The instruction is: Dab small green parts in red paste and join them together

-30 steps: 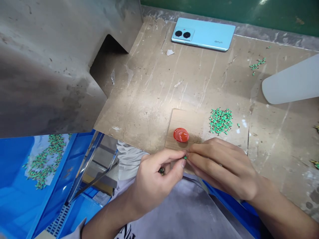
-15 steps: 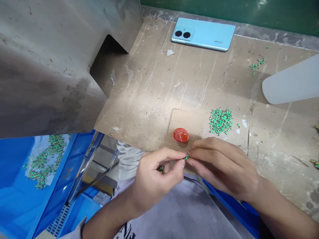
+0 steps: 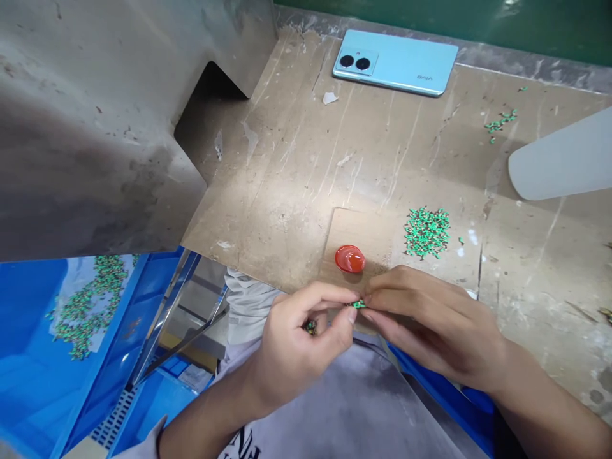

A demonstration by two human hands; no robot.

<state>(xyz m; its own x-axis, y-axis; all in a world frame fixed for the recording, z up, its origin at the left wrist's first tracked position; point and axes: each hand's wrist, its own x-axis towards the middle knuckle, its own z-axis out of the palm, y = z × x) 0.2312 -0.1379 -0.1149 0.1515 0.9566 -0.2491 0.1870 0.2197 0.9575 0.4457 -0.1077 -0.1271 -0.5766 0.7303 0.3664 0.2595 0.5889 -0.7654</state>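
From the head camera, the tabletop [image 3: 296, 185] was scuffed tan board, scratched and dusty. A glossy red dome-shaped cap [image 3: 350, 259] sat on a smaller brown panel, and a loose heap of tiny green pieces [image 3: 426, 232] lay just beside it. A smooth pale-blue phone [image 3: 394, 62] rested at the far edge. The left hand [image 3: 296, 347] and right hand [image 3: 430, 325] met fingertip to fingertip, both pinching one small green piece [image 3: 357, 304] near the tabletop's front edge, below the cap.

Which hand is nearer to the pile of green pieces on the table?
The right hand. It lies just below the pile of green pieces without touching it. The left hand is farther, down and to the left of the pile, beyond the red cap.
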